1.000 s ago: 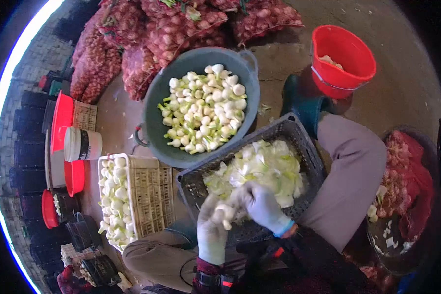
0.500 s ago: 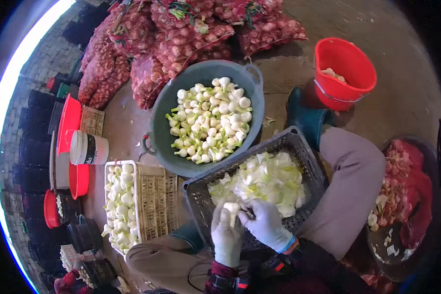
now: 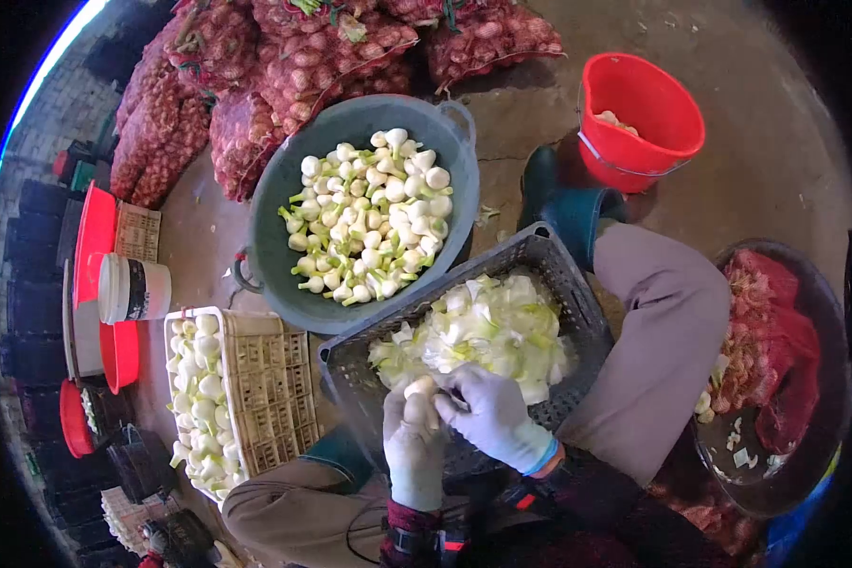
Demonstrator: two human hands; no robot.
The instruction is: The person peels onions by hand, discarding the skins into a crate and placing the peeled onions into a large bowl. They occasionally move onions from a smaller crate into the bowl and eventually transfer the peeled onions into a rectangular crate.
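My gloved left hand [image 3: 414, 445] is closed around a pale garlic bulb [image 3: 424, 386], its top showing above the fingers. My gloved right hand [image 3: 494, 417] comes in from the right, thumb and fingers bent together against the bulb's side; any skin pinched between them is too small to make out. Both hands are over the near edge of a black plastic crate [image 3: 596, 355]. Inside it lies a heap of white and light green peeled skins [image 3: 488, 327]. Beyond the crate stands a grey-green tub [image 3: 270, 204] of peeled bulbs with short green stems.
A white crate [image 3: 270, 398] of peeled bulbs is at left, near a white bucket [image 3: 142, 289]. Red mesh sacks [image 3: 322, 57] are piled behind the tub. A red bucket [image 3: 644, 118] stands far right; a dark basin [image 3: 743, 492] with unpeeled bulbs and red netting sits by my knee.
The whole view has shifted, so things appear further left and slightly higher. Both hands stay together at the bulb, which has turned a little; the right fingers are now closer against it.
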